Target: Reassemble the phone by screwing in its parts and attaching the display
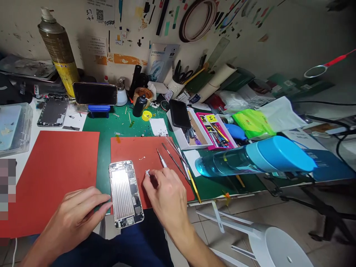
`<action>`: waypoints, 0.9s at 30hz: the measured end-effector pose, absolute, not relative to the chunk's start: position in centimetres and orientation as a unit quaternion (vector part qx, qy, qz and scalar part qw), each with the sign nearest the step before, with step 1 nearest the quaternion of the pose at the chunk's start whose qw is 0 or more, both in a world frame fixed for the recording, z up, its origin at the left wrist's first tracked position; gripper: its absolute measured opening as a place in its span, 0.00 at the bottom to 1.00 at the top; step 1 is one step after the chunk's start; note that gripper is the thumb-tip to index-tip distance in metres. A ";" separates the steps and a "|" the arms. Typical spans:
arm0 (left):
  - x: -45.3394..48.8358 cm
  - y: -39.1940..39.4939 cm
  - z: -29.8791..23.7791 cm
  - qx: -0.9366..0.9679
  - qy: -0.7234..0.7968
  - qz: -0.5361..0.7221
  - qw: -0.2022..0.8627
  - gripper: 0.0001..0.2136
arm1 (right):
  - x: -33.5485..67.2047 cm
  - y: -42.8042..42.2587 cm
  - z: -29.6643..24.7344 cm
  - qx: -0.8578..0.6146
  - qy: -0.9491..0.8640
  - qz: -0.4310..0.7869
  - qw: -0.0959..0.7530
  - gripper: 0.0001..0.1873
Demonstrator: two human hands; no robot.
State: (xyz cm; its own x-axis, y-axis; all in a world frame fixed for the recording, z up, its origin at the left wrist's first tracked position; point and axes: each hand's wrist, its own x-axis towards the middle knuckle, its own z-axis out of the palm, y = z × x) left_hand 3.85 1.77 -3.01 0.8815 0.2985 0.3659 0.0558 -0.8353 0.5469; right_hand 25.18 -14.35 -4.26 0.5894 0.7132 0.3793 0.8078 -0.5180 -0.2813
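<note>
An opened smartphone rear housing [125, 193] lies on the desk, silver, with its circuit board and small parts showing, and it overlaps the edge of an orange-red silicone mat [155, 159]. My left hand [75, 218] lies flat beside it, with the fingertips against the housing's left edge. My right hand [167, 196] pinches a tiny white piece [147, 172] over the mat, just right of the housing. A metal-tipped screwdriver [161, 157] and several tweezers [175, 157] lie close to my right fingers.
A second orange-red mat [52, 181] lies left on a green work mat [104, 126]. Behind stand a phone on a blue stand [94, 94], a bare phone frame [52, 110], a spray can [58, 52] and a tool tray [194, 129]. A water bottle [256, 159] lies right; a white stool [278, 248] stands below.
</note>
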 end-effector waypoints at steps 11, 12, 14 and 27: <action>3.9 1.8 -3.0 0.943 0.073 0.221 0.239 0.08 | 23.7 -16.7 -4.3 -0.860 -0.435 -0.081 0.253 0.13; 4.0 1.8 -2.8 0.946 0.058 0.216 0.234 0.10 | 23.8 -16.8 -4.4 -0.861 -0.433 -0.077 0.257 0.12; 4.2 1.8 -2.6 0.953 0.027 0.202 0.224 0.13 | 23.8 -17.1 -4.5 -0.861 -0.424 -0.075 0.269 0.11; 4.2 1.7 -3.0 0.975 -0.032 0.125 0.181 0.17 | 22.7 -18.5 -4.2 -0.848 -0.424 -0.070 0.311 0.08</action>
